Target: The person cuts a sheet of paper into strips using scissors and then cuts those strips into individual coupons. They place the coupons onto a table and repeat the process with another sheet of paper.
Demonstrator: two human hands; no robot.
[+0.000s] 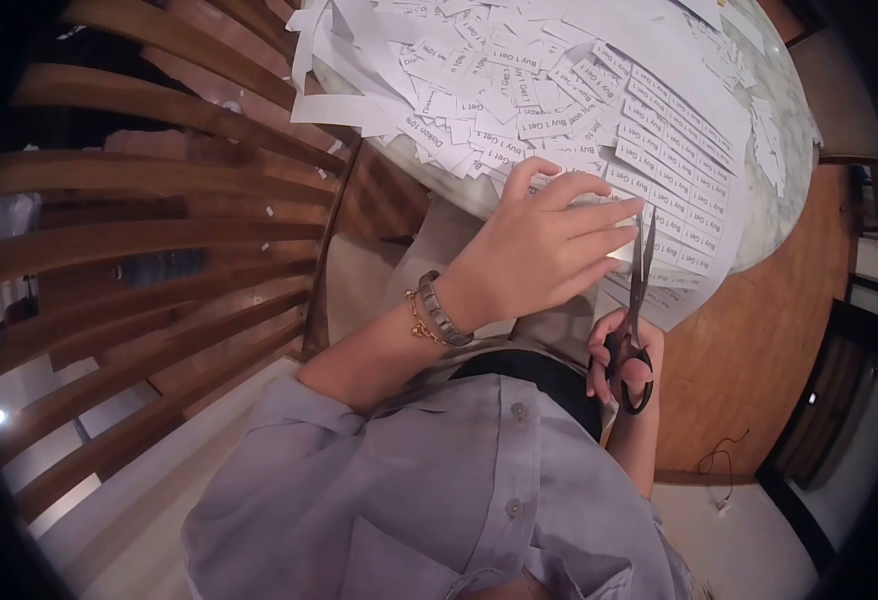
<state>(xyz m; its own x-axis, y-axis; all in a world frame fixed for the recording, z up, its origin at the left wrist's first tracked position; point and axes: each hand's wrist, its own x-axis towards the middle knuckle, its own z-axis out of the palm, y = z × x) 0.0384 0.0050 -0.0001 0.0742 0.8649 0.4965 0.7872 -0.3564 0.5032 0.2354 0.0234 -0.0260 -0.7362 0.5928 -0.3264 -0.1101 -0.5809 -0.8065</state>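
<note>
My right hand [624, 360] is closed round the black handles of a pair of scissors [638, 290], with a finger through one loop. The blades point away from me and stand slightly apart at the lower edge of a printed sheet [694, 190] with rows reading "Buy 1 Get 1". My left hand [559, 230] is spread over the sheet's left edge, fingertips beside the blade tips, and I see nothing held in it. Many cut paper slips [499, 90] lie in a pile beyond my left hand.
A round marble table [804, 100] carries the papers, with more slips [767, 145] on its right side. A slatted wooden bench [159, 180] stands at the left. A thin cable [727, 465] lies on the floor at the lower right.
</note>
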